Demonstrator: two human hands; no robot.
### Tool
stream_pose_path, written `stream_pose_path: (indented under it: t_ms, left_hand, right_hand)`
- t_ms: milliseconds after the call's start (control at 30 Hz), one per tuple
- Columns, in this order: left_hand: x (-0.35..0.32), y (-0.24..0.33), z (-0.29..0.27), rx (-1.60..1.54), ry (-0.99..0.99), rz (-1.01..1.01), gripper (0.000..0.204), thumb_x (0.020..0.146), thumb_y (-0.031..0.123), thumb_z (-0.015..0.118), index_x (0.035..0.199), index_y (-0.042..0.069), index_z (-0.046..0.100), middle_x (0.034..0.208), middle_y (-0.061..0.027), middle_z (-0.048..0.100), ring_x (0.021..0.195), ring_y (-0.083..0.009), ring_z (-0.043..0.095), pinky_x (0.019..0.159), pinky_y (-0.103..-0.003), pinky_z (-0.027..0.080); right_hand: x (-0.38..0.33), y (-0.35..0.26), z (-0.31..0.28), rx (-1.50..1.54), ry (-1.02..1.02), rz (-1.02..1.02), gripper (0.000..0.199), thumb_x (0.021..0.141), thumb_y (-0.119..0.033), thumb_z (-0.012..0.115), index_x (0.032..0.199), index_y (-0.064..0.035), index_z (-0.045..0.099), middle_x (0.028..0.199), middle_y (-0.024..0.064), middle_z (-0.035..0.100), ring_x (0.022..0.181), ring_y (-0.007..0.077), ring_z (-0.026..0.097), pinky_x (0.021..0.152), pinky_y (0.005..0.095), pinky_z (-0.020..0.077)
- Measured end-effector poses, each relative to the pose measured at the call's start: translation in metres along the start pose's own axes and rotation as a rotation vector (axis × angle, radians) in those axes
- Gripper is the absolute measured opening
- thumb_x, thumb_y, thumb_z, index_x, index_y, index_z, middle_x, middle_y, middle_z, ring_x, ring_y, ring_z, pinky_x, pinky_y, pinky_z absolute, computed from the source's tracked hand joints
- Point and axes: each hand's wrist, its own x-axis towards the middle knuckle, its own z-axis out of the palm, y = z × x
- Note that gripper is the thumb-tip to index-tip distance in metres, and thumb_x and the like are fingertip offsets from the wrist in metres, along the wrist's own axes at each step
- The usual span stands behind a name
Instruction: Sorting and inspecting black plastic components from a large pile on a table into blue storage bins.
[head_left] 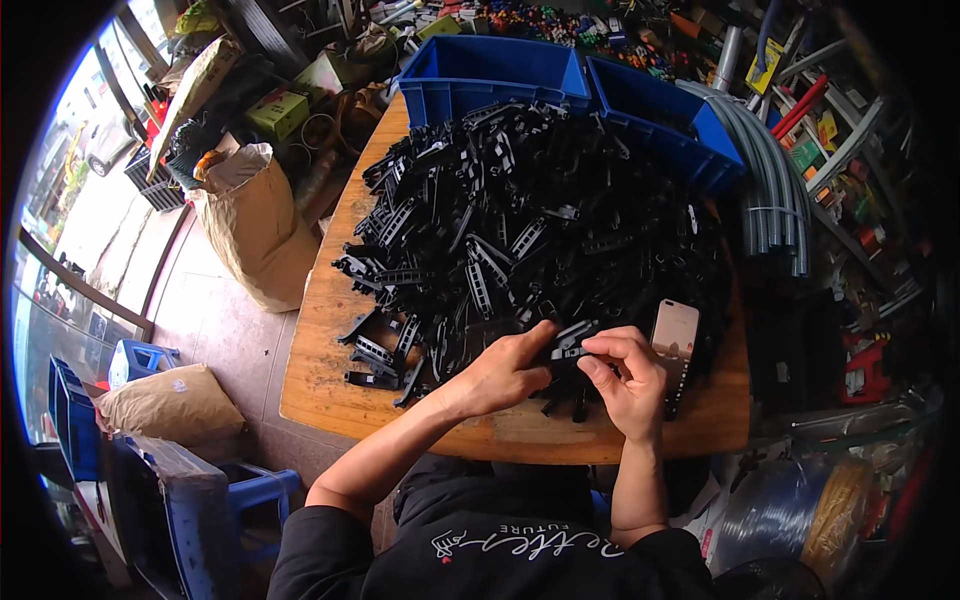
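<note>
A heap of black plastic parts [480,215], many of them long and slotted like little ladders, covers most of the wooden table [335,410]. Over the near edge of the heap, my hands meet at one small black plastic part [570,346]. My right hand [632,385] pinches its right end between thumb and fingertips. My left hand [500,372] closes on its left end, with the index finger stretched along it; the fingers hide that end. Close to my right hand lies a phone [676,330] with its lit face up.
Two blue plastic bins [495,85] [665,140] stand at the table's far side. To the left are a large paper sack [255,225], a blue stool [255,490] and a full tan bag [172,402]. Coiled grey hose [775,200] hangs at the right, above spools of clear tubing [775,510].
</note>
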Motion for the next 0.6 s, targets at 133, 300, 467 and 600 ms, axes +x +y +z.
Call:
stream_pose_path:
  t_ms: [133, 300, 467, 600]
  left_hand:
    - [-0.003, 0.014, 0.000, 0.229, 0.014, 0.044, 0.030, 0.086, 0.024, 0.058, 0.094, -0.001, 0.044, 0.079, -0.0227, 0.056, 0.075, -0.0412, 0.056, 0.063, -0.044, 0.043]
    - [-0.006, 0.013, 0.003, 0.423, 0.060, 0.123, 0.034, 0.089, 0.029, 0.059, 0.087, -0.001, 0.041, 0.066, -0.0215, 0.055, 0.065, -0.0421, 0.056, 0.054, -0.044, 0.043]
    - [-0.012, 0.013, 0.010, 0.360, 0.112, 0.198, 0.029, 0.086, 0.018, 0.063, 0.086, -0.001, 0.041, 0.059, -0.0199, 0.054, 0.057, -0.0402, 0.057, 0.046, -0.042, 0.041]
    - [-0.015, 0.002, 0.014, 0.372, 0.121, 0.269, 0.028, 0.087, 0.019, 0.061, 0.084, 0.000, 0.042, 0.057, -0.0177, 0.053, 0.053, -0.0383, 0.056, 0.044, -0.041, 0.041]
  right_hand:
    - [-0.001, 0.001, 0.007, -0.092, 0.044, -0.057, 0.017, 0.079, 0.000, 0.069, 0.095, -0.0004, 0.064, 0.095, 0.0062, 0.058, 0.077, 0.0089, 0.055, 0.064, 0.0189, 0.0453]
    - [-0.004, 0.010, 0.007, -0.096, 0.054, -0.072, 0.021, 0.078, -0.004, 0.072, 0.097, -0.0008, 0.063, 0.099, 0.0071, 0.057, 0.078, 0.0095, 0.055, 0.065, 0.0206, 0.0476]
    - [-0.001, 0.010, 0.001, 0.175, -0.106, 0.290, 0.052, 0.078, -0.019, 0.075, 0.119, 0.0018, 0.050, 0.102, 0.0048, 0.056, 0.086, 0.0079, 0.054, 0.078, 0.0210, 0.0473]
    - [-0.010, 0.013, 0.007, 0.335, -0.026, 0.322, 0.043, 0.079, -0.023, 0.074, 0.108, 0.0003, 0.054, 0.090, 0.0031, 0.060, 0.077, 0.0076, 0.057, 0.071, 0.0214, 0.0482]
